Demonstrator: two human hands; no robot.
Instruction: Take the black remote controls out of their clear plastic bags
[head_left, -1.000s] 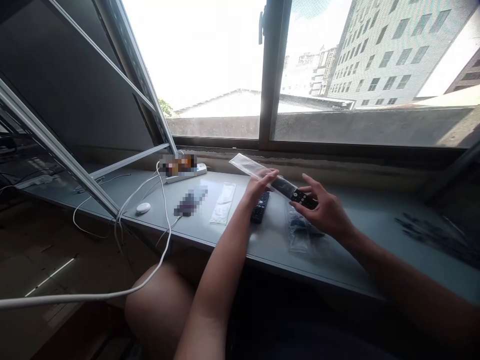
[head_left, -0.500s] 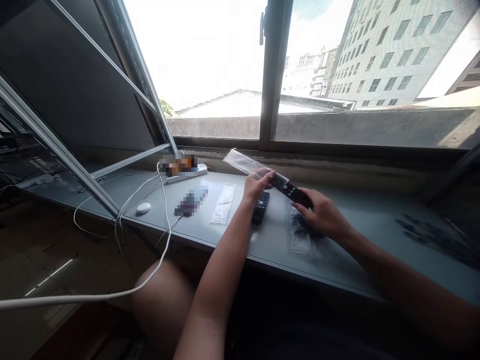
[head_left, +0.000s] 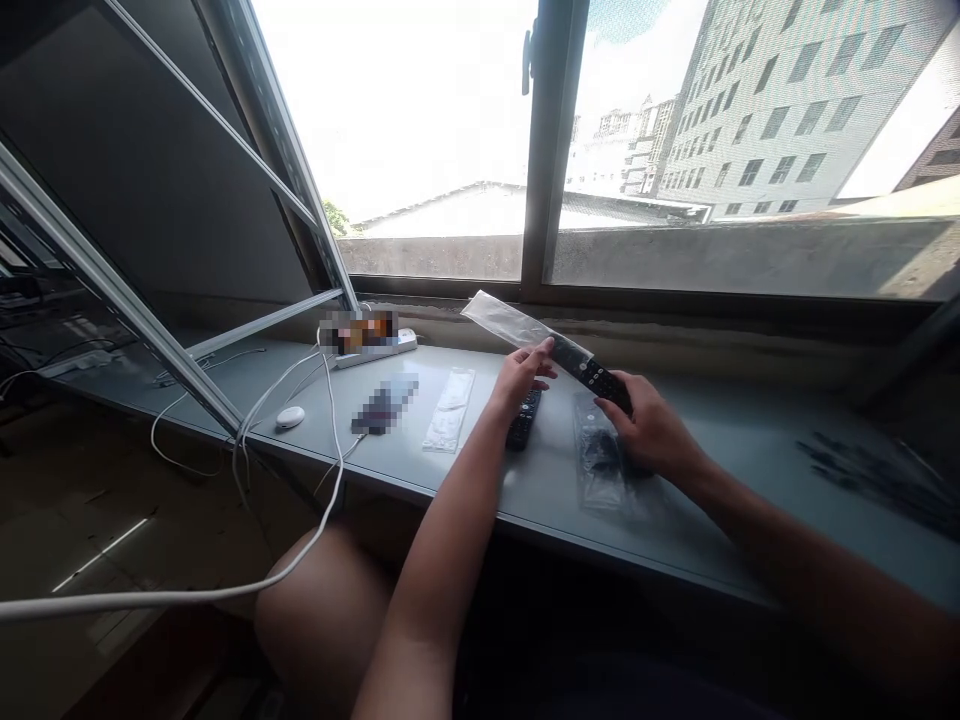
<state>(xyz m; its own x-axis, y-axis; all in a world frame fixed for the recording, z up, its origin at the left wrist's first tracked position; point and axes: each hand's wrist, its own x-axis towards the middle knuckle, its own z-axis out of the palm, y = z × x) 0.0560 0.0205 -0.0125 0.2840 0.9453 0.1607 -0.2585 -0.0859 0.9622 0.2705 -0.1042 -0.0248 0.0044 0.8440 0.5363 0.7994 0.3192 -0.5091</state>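
Note:
A black remote control slants above the table, its far part inside a clear plastic sleeve. The sleeve's loose end sticks out toward the window. My right hand is closed round the bare near end of the remote. With thumb and fingers, my left hand grips the sleeve around where the remote's far part lies. Partly hidden by that hand, a second black remote lies on the table. Under my right hand rests a clear plastic bag with something dark in it.
On the grey table lie a flat clear packet, a blurred phone-like object, a white round puck and a power strip with white cables. Dark bagged items lie at right. A metal frame stands left.
Both hands have shifted slightly to the right in view with the remote and sleeve. The sleeve still covers the remote's far part, and the left fingers are spread a little more.

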